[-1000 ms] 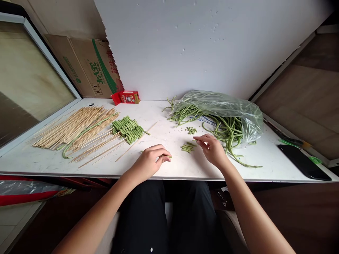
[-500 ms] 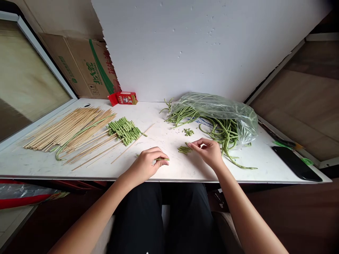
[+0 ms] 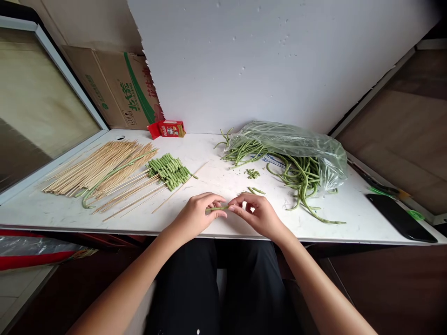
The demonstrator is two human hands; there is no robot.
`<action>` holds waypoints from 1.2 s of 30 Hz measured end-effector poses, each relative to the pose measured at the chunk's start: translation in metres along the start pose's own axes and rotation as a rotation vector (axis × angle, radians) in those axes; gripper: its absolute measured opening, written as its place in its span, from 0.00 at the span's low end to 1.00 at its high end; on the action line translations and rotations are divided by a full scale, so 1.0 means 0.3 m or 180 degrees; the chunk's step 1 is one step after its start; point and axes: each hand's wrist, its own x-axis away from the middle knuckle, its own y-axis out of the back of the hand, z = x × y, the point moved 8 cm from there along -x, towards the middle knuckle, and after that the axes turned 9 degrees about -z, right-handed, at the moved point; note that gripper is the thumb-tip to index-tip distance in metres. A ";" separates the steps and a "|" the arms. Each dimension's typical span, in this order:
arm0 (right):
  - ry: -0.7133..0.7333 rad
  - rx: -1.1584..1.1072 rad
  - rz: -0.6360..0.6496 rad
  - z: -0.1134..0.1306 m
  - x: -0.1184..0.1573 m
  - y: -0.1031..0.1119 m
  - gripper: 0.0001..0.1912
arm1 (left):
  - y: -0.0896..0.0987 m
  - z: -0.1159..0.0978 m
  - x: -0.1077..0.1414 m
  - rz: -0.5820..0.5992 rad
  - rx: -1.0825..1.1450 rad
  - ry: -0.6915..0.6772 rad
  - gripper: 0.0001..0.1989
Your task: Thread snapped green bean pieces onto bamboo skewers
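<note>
Between thumb and fingers, my left hand (image 3: 198, 215) grips a thin green bean (image 3: 216, 209) above the front of the table. My right hand (image 3: 257, 213) is closed in a pinch at the bean's right end, its fingertips meeting those of the left. Just behind the right hand lie a few cut bean pieces (image 3: 257, 190), partly hidden by it. Farther back is a small heap of bean ends (image 3: 253, 173). Left of my hands, rows of cut beans (image 3: 169, 170) sit on wooden skewers (image 3: 131, 195).
A large stack of bare skewers (image 3: 94, 165) lies at left with a long bean across it. Long beans (image 3: 302, 181) spill from a clear plastic bag (image 3: 296, 137). A black phone (image 3: 401, 217) rests at right, a red box (image 3: 172, 129) at the back.
My right hand has moved left from the cut pieces to the bean in my left hand, and the hands now meet. The view has shifted slightly.
</note>
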 end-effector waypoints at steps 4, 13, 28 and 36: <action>0.0032 0.0049 -0.0103 -0.004 -0.003 0.022 0.15 | 0.012 0.000 -0.002 -0.0080 -0.0167 -0.0141 0.05; 0.0616 0.0365 -0.0006 0.054 0.011 -0.014 0.10 | -0.008 -0.038 0.007 0.0025 -0.0445 -0.0546 0.05; 0.0679 0.0149 0.0212 0.022 0.014 -0.035 0.08 | -0.057 -0.054 0.024 0.0384 -0.0426 -0.0757 0.14; 0.0589 0.0007 0.0361 0.002 0.009 -0.030 0.09 | -0.068 -0.048 0.026 0.0499 -0.0288 -0.0642 0.13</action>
